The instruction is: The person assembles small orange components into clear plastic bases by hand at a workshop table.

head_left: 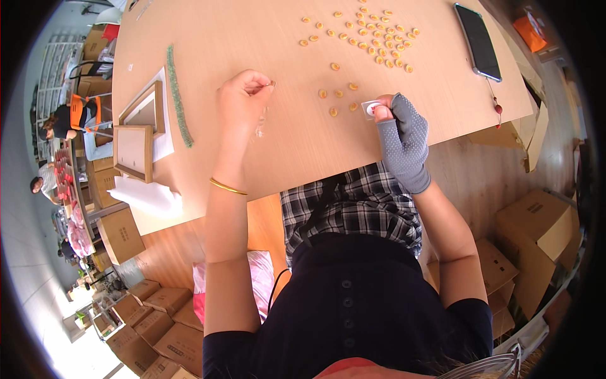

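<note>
My left hand point(243, 95) is bare, with a gold bangle point(228, 187) on its wrist. It hovers over the table, thumb and forefinger pinched on something tiny and brownish that I cannot make out. Below it, small clear pieces point(261, 128) lie on the tabletop, partly beside the wrist. My right hand point(404, 142) wears a grey dotted glove with bare fingertips. Near the table's front edge it pinches a small clear square point(368, 111) with a white and red round mark. Several small yellow-orange oval pieces point(339, 94) lie just left of it.
A larger cluster of the ovals point(379, 43) spreads farther back. At right lies a black phone point(478, 43) with a beaded strap point(498, 108). A green strand point(177, 98), wooden frames point(134, 151) and white paper point(148, 197) occupy the left side. Cardboard boxes point(533, 221) stand around the table.
</note>
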